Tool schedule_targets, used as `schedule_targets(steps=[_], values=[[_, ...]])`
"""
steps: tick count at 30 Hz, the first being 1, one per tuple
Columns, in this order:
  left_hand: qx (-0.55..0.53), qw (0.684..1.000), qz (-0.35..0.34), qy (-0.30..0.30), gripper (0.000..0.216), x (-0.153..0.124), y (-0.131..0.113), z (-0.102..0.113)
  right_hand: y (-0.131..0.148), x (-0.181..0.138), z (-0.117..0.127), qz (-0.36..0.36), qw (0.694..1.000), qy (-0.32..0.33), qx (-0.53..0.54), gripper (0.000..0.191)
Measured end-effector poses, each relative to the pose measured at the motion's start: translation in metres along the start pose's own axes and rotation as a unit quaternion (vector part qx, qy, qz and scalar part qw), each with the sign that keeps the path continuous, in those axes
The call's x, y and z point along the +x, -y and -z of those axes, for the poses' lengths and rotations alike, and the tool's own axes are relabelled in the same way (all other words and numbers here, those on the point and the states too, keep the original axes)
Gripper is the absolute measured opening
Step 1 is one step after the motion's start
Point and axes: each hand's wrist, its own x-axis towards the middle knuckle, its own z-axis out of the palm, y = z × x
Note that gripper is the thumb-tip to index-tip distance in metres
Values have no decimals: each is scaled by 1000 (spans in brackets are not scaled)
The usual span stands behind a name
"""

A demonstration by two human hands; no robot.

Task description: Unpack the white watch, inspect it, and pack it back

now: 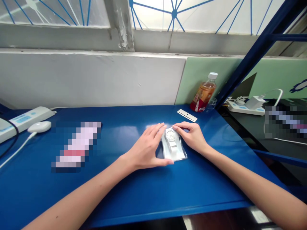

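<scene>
1. The clear bag [181,155] holding a white watch [170,135] lies on the desk [134,198], right of centre, away from the front edge.
2. The left hand [150,148] is spread wide, gripping nothing, its thumb by the bag's near edge, perhaps to stop sliding.
3. The right hand [190,135] is half-curled at the bag's far right corner, probably steadying it; pinching cannot be confirmed.
4. Toward the desk's back right corner, a card [182,113] and bottle [203,95] crowd that side.
5. A power strip [31,115] occupies the back left corner.

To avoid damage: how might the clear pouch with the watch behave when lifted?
The pouch, thin-looking and glossy, is probably floppy and slippery. The watch inside, dial at the far end, may make that end heavier.
</scene>
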Motion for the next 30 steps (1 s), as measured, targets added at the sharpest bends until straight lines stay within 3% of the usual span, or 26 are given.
schedule_targets(steps=[4, 7, 10, 14, 22, 30], values=[[-5, 999, 10, 42, 101, -1, -1, -6, -3, -1, -2, 3, 999, 14, -43, 22], [-13, 998, 18, 63, 96, -2, 3, -3, -5, -1, 3, 76, 988, 70, -115, 26], [-5, 997, 21, 70, 93, -3, 11, 4, -5, -3, 12, 164, 953, 179, -179, 47], [3, 994, 30, 107, 94, -4, 20, 11, -4, -8, 19, 182, 911, 287, -235, 83], [48, 986, 55, 150, 98, -4, 18, 17, 3, -8, 20, 184, 881, 305, -312, 99], [111, 984, 81, 118, 102, -4, 17, 13, 0, -8, 21, 181, 874, 303, -334, 101]])
